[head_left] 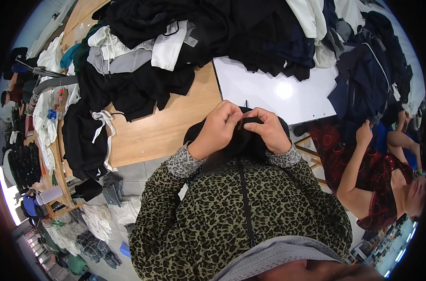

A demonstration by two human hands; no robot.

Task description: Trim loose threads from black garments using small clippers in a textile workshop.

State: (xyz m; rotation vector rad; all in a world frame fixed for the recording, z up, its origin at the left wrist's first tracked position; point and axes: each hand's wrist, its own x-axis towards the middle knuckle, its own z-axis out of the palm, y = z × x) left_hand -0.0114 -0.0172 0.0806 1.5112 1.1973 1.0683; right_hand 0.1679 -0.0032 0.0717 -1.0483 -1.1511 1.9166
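Observation:
A black garment [237,141] is bunched up in front of my chest, at the near edge of the tables. My left hand [216,129] is closed, its thumb and forefinger pinching the dark cloth. Close beside it, my right hand [268,130] is closed too and grips the same cloth between thumb and fingers. The fingertips of both hands almost meet, and whatever small detail lies between them is hidden. A thin dark stick-like thing [246,103] pokes out just beyond the fingers; its kind is unclear.
Black clothes [133,91] heap over the wooden table [168,126] and the back of the white tabletop [250,86]. White and grey garments [168,49] lie among them. At right, a co-worker [362,182] handles dark blue clothing [362,89]. More clothes [98,222] cover the floor at left.

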